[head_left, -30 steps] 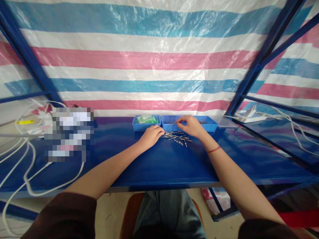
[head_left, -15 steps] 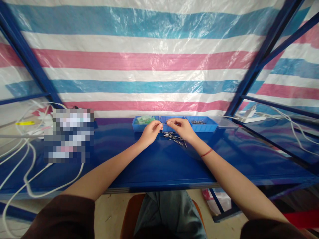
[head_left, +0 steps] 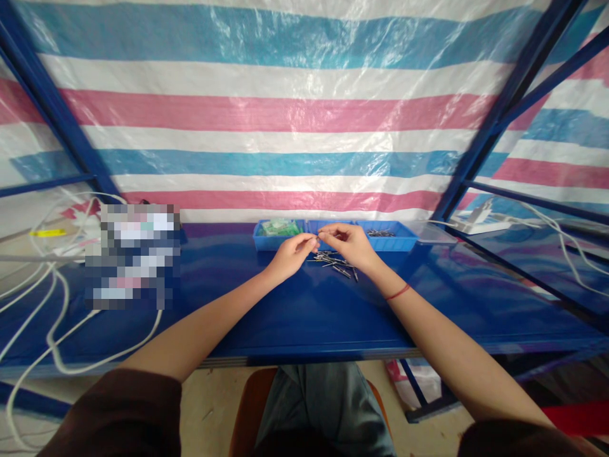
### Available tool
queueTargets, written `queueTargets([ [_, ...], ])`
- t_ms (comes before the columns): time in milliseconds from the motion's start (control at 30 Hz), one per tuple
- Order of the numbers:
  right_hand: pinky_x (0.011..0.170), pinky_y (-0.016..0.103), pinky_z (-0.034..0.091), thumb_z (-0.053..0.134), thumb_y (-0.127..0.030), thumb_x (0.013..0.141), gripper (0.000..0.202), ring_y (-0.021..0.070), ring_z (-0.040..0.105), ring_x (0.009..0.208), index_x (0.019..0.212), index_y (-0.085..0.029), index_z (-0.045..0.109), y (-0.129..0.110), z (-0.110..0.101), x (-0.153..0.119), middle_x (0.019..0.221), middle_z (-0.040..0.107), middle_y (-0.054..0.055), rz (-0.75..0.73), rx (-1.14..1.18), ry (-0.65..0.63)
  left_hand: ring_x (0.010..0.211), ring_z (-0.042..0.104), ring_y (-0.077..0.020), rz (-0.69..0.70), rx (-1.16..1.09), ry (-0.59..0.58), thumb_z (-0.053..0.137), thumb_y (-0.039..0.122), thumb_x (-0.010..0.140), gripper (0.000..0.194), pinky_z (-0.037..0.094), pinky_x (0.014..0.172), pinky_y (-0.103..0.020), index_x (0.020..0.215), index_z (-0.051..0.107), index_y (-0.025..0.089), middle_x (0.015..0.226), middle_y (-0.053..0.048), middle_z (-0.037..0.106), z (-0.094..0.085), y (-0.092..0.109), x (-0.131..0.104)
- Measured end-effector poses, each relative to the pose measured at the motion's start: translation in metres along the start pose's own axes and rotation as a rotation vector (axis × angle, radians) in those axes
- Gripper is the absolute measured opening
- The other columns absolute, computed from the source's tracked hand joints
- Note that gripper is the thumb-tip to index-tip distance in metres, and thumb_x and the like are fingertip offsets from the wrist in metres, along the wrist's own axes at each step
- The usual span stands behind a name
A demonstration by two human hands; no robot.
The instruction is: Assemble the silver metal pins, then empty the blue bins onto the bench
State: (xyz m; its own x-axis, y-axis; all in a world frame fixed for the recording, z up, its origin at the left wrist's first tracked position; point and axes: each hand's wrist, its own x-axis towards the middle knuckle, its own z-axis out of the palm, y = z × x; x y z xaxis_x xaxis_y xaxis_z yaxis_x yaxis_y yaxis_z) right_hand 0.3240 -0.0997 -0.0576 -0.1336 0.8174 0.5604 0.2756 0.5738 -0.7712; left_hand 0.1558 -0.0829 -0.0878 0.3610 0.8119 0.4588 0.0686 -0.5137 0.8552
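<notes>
My left hand point(head_left: 294, 257) and my right hand point(head_left: 349, 244) meet fingertip to fingertip above the table, both closed in a pinch. A thin metal piece sits between their fingertips; now it is almost wholly hidden, and its exact kind cannot be made out. Just below the hands lies a loose pile of slim metal rods point(head_left: 340, 269) on the blue table. Behind the hands stands a blue divided bin point(head_left: 394, 244). Its left compartment holds small green plastic bags point(head_left: 280, 228), its right one more metal rods point(head_left: 380, 233). My right hand partly covers the middle compartment.
White cables point(head_left: 57, 330) loop over the table's left side, near a blurred-out item point(head_left: 137, 254). A clear lid point(head_left: 435, 234) lies right of the bin, with a white power strip point(head_left: 483, 222) beyond. Blue frame posts point(head_left: 504, 114) and a striped sheet point(head_left: 304, 114) enclose the table.
My left hand has shifted slightly right, closing the small gap between the fingertips. The thin metal piece that showed there is now mostly covered. The pile and bin have stayed in place.
</notes>
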Motion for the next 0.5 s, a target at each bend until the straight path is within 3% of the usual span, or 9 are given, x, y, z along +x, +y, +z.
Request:
queueTargets([
  [267,0.064,0.032,0.047,0.067,-0.04,0.071,0.025,0.0172,0.062,0.07,0.081,-0.017,0.07,-0.0022,0.0005,-0.0003,0.078,0.071,0.006,-0.011,-0.036,0.003,0.08,0.065,-0.017,-0.036,-0.045,-0.007,0.059,0.037,0.08,0.029,0.05,0.074,-0.03,0.099,0.06,0.015,0.092,-0.007,0.068,0.0025,-0.0008,-0.001],
  [500,0.058,0.028,0.043,0.066,-0.041,0.072,0.025,0.0136,0.057,0.064,0.079,-0.016,0.067,-0.0049,0.001,-0.0016,0.071,0.066,0.003,-0.019,-0.05,-0.017,0.081,0.064,-0.0176,-0.035,-0.039,-0.059,0.052,0.036,0.085,0.027,0.049,0.072,-0.029,0.099,0.06,0.014,0.09,-0.007,0.068,0.0014,0.0011,-0.0016],
])
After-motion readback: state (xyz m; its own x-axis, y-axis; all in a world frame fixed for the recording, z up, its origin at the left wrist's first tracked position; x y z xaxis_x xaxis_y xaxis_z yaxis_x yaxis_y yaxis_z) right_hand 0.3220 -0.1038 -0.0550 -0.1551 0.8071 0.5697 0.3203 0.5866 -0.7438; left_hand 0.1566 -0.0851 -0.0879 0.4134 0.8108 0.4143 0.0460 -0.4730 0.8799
